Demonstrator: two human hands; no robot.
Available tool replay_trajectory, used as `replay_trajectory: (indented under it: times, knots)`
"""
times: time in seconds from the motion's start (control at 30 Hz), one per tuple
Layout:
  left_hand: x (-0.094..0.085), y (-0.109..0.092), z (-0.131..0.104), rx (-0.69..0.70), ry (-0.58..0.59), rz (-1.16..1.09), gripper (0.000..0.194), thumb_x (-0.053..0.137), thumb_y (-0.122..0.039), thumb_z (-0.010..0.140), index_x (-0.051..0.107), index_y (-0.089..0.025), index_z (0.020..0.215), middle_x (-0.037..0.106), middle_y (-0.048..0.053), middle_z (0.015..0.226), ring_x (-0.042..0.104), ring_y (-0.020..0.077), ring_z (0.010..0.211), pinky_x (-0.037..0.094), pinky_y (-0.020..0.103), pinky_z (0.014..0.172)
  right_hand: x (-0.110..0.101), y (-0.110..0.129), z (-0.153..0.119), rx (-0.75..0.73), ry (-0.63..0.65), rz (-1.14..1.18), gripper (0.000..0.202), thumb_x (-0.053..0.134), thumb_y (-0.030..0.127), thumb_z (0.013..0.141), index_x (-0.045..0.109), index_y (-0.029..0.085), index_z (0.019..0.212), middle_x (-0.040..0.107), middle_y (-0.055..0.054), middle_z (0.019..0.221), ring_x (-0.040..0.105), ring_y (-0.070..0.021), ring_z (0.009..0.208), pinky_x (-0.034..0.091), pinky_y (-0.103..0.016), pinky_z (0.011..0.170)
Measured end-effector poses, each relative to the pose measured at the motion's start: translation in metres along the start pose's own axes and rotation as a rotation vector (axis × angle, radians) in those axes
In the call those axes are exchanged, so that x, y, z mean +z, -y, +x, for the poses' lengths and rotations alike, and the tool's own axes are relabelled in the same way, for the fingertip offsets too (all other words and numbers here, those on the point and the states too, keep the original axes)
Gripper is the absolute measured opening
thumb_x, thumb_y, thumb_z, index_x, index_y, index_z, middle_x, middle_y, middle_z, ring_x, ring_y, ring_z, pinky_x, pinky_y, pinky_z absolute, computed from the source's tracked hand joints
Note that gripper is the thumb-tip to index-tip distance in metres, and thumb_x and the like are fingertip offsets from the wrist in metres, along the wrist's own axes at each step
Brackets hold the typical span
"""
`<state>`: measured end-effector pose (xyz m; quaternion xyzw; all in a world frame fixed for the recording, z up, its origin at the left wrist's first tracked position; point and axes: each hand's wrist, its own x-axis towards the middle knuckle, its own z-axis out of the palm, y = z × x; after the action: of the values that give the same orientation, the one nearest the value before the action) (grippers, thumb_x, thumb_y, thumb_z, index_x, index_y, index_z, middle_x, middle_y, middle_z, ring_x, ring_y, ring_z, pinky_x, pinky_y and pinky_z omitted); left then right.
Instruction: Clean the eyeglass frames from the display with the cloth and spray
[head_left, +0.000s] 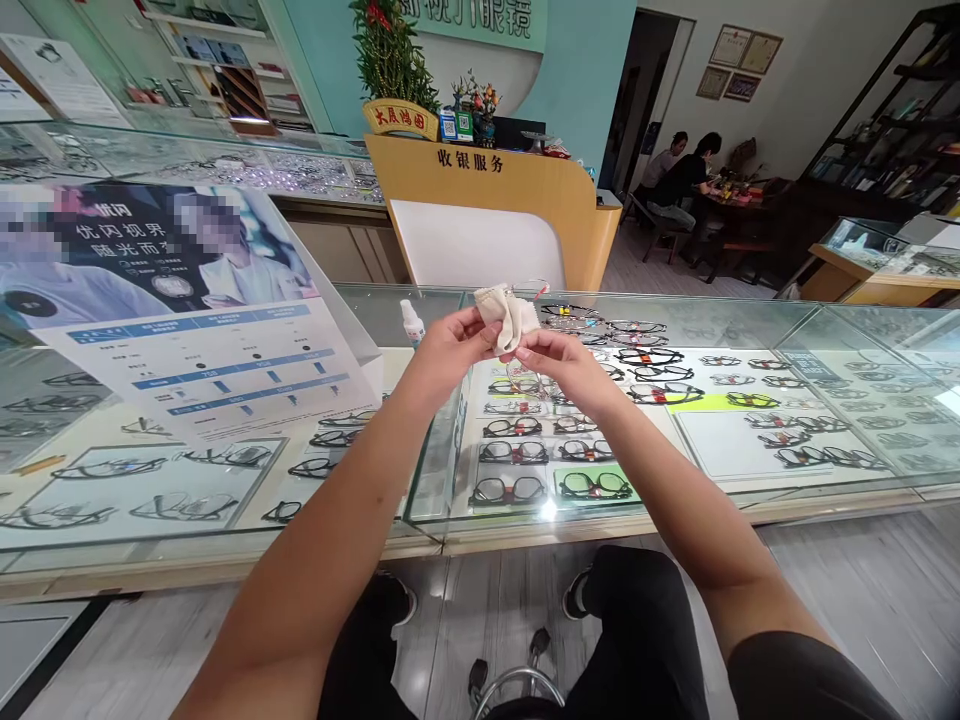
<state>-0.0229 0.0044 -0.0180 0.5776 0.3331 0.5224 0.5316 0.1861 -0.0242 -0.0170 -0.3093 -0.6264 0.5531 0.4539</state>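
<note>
A beige cleaning cloth point(506, 312) is bunched up above the glass counter, and my left hand point(452, 347) pinches it between thumb and fingers. My right hand point(561, 366) is closed close beside it, fingertips meeting the cloth's lower edge. Thin-rimmed eyeglasses point(523, 380) show faintly below the fingertips, apparently gripped by the right hand; the cloth and fingers hide much of them. Just behind my left hand stands a white spray bottle point(412, 323) on the counter.
The glass display counter point(442, 535) holds rows of eyeglass frames point(514, 452). A large printed sign point(247, 370) stands on its left part. Across from me is a wooden cashier desk point(592, 215) with plants. Two people point(686, 185) sit at a table far right.
</note>
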Motion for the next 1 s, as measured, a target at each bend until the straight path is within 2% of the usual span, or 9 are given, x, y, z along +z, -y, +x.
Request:
replay_trajectory:
  times: [0.13,0.27,0.4,0.53,0.7,0.83,1.0]
  knots:
    - [0.002,0.003,0.002,-0.012,0.064,-0.240,0.050,0.106,-0.051,0.072,0.086,-0.021,0.107,0.079,0.004,0.091,0.069,0.0161,0.078,0.061,0.031,0.077,0.000,-0.002,0.001,0.035,0.005,0.075,0.043,0.096,0.064,0.081,0.083,0.025,0.094,0.084,-0.003,0.099,0.066,-0.0215,0.103,0.050,-0.035,0.096]
    - [0.005,0.005,0.003,0.009,0.106,-0.360,0.042,0.104,-0.042,0.077,0.087,-0.022,0.110,0.079,0.005,0.092,0.068,0.0169,0.076,0.059,0.033,0.072,-0.002,-0.005,0.002,0.062,-0.001,0.133,0.039,0.095,0.061,0.081,0.085,0.025,0.094,0.083,-0.003,0.102,0.062,-0.0179,0.092,0.046,-0.032,0.085]
    - [0.008,0.006,0.002,0.038,0.113,-0.368,0.043,0.104,-0.040,0.078,0.086,-0.022,0.113,0.082,0.007,0.101,0.073,0.0186,0.085,0.059,0.033,0.079,0.000,-0.003,0.003,0.109,-0.030,0.204,0.044,0.100,0.062,0.074,0.085,0.024,0.091,0.081,-0.003,0.100,0.058,-0.0160,0.086,0.040,-0.031,0.076]
    - [0.010,0.010,0.001,0.046,0.089,-0.327,0.052,0.107,-0.041,0.073,0.084,-0.022,0.116,0.084,0.007,0.107,0.075,0.0199,0.091,0.059,0.035,0.085,0.002,-0.002,0.002,0.159,-0.018,0.294,0.048,0.104,0.061,0.067,0.083,0.024,0.089,0.076,-0.002,0.094,0.058,-0.0161,0.084,0.041,-0.032,0.077]
    - [0.014,0.012,0.000,0.039,0.006,-0.283,0.055,0.110,-0.042,0.068,0.083,-0.020,0.110,0.084,0.007,0.104,0.077,0.0213,0.096,0.060,0.035,0.086,0.004,-0.005,0.002,0.178,0.007,0.268,0.050,0.103,0.063,0.069,0.078,0.023,0.083,0.068,0.000,0.084,0.052,-0.0156,0.081,0.035,-0.031,0.075]
    - [0.019,0.011,0.000,0.052,-0.089,-0.275,0.056,0.113,-0.043,0.061,0.081,-0.019,0.100,0.082,0.005,0.098,0.074,0.0165,0.083,0.058,0.029,0.072,0.006,-0.006,0.001,0.137,0.017,0.184,0.048,0.098,0.066,0.075,0.079,0.023,0.085,0.073,-0.001,0.090,0.052,-0.0165,0.085,0.035,-0.032,0.080]
    - [0.027,0.011,-0.002,0.086,-0.154,-0.249,0.057,0.108,-0.059,0.063,0.075,-0.019,0.086,0.069,-0.001,0.073,0.054,0.0085,0.057,0.041,0.024,0.047,0.008,-0.005,-0.001,0.091,0.073,0.125,0.044,0.096,0.065,0.080,0.083,0.024,0.089,0.080,-0.003,0.098,0.059,-0.0205,0.099,0.042,-0.034,0.093]
